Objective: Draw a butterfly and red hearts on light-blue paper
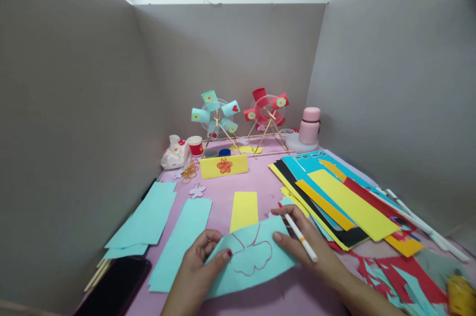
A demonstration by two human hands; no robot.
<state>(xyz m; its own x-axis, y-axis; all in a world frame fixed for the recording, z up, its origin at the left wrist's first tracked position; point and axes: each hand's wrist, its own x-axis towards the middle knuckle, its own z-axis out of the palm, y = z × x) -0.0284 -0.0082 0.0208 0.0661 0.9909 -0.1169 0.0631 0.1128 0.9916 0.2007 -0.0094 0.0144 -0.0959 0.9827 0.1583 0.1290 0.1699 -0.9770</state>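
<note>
My left hand (203,256) pinches the left edge of a light blue paper sheet (253,259) with a red outline drawn on it. My right hand (301,244) rests on the sheet's right edge, fingers partly stretched, with a white marker pen (302,238) held between them. The sheet lies on the pink table (223,197), partly over a yellow paper strip (244,209).
Light blue sheets (148,219) lie at left, a black phone (115,288) at lower left. A stack of coloured papers (334,197) sits at right, red scraps (401,271) beside it. Two paper-cup wheels (238,117), a pink bottle (309,125) and grey partition walls stand behind.
</note>
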